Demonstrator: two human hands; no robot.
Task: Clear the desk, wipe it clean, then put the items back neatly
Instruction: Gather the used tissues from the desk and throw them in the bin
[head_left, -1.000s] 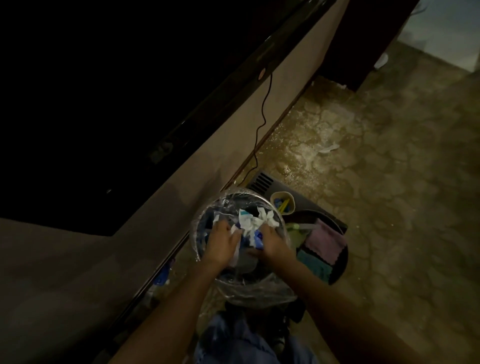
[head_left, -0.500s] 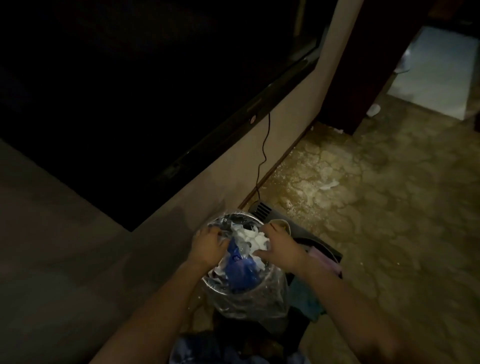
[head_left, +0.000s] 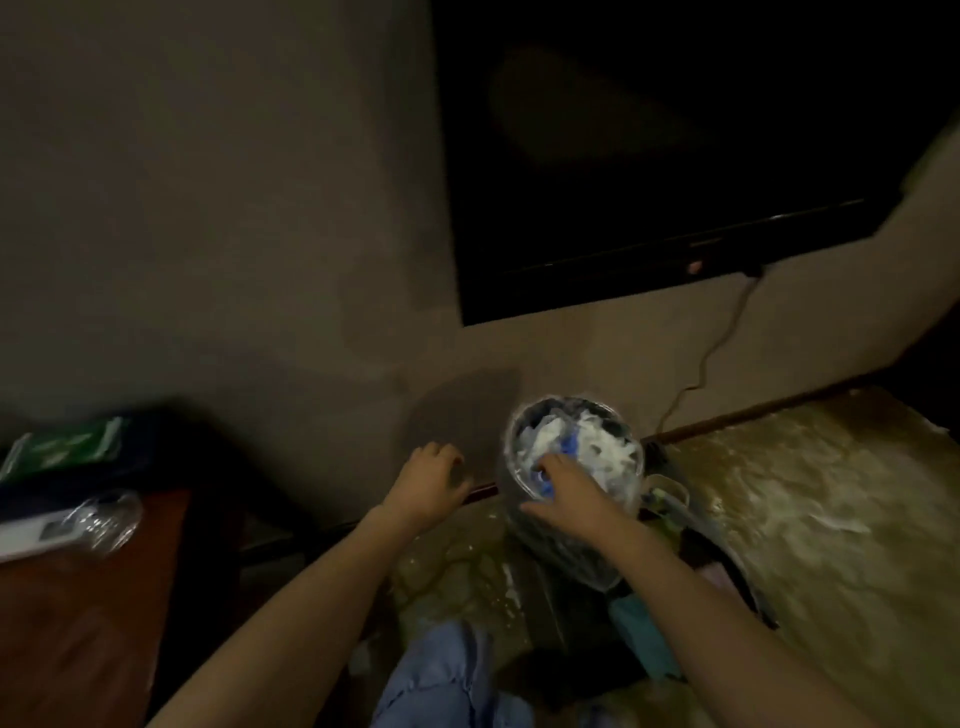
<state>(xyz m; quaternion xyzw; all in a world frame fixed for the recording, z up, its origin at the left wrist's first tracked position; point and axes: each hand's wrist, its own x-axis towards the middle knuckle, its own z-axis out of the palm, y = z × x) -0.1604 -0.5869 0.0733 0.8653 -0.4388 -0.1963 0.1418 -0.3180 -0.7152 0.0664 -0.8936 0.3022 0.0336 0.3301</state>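
The lined bin (head_left: 571, 483) stands on the floor by the wall, heaped with crumpled paper (head_left: 608, 452). The right hand (head_left: 566, 488) presses on the heap — its grip unclear; the left hand (head_left: 431, 483) hovers, loosely curled, empty. Overfilled — scraps could spill off.

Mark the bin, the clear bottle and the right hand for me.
bin (head_left: 558, 543): head view, plastic-lined side wall.
bottle (head_left: 106, 519): head view, mid-body, lying on the desk.
right hand (head_left: 569, 488): head view, back of hand over the bin.

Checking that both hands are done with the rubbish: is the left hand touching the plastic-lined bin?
Apart. The head view shows bare wall between the left hand and the plastic-lined bin.
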